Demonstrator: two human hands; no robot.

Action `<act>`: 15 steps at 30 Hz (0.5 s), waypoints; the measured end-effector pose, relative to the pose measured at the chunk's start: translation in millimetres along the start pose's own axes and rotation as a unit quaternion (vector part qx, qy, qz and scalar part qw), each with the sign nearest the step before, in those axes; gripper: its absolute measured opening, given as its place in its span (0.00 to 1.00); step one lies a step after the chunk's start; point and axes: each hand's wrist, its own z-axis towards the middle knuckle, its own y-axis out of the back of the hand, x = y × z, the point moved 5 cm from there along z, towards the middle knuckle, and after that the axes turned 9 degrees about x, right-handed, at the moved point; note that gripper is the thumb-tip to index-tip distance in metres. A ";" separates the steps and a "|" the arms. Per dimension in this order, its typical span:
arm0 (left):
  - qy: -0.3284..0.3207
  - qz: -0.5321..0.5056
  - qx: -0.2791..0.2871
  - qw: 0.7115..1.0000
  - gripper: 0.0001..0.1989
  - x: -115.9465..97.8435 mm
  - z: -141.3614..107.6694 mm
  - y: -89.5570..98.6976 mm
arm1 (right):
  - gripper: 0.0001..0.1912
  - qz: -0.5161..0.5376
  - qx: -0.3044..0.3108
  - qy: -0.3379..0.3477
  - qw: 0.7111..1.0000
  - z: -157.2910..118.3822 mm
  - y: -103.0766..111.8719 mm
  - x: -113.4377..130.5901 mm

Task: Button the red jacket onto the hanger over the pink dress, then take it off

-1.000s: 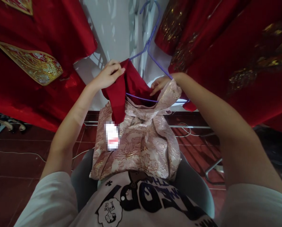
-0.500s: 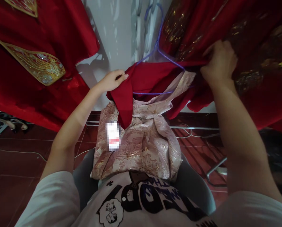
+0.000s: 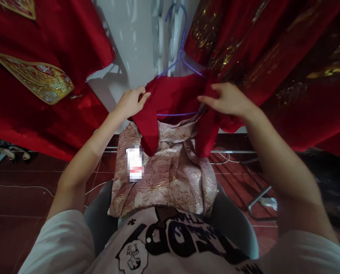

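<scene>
A red cloth (image 3: 172, 91) hangs over the shoulders of a purple hanger (image 3: 183, 42), its two ends falling in front. Below it, on my lap, rests a pink brocade garment (image 3: 164, 182) with a gold floral pattern; its upper edge meets the hanger. My left hand (image 3: 132, 102) pinches the cloth at the hanger's left shoulder. At the right shoulder, my right hand (image 3: 229, 99) grips the cloth, thumb in front and the other fingers partly hidden. A white, blurred rectangular item (image 3: 135, 163) lies on the garment's left side.
Red garments with gold decoration hang at left (image 3: 53, 83) and right (image 3: 272, 76). Between them is a pale wall (image 3: 118, 38). Cables (image 3: 24, 185) run over the red tiled floor (image 3: 13, 205). A metal stand leg (image 3: 252, 209) is at right.
My right hand has come inward and down, bringing the cloth's right part over the hanger's shoulder, where it now hangs in front of the garment. My left hand stays at its end.
</scene>
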 end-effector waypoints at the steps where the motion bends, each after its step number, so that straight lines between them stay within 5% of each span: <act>1: -0.007 -0.006 -0.004 1.000 0.13 1.7 -0.2 0.4 | 0.16 0.048 -0.008 0.043 0.998 2.1 -4.6 11.1; 6: -0.013 -0.029 -0.004 0.999 0.14 3.7 -3.9 6.3 | 0.24 0.177 -0.008 0.188 0.966 -3.4 -22.8 45.1; 15: 0.022 -0.014 -0.154 0.988 0.14 -19.3 -38.0 6.6 | 0.25 0.136 -0.143 0.117 0.973 -10.1 -49.6 5.2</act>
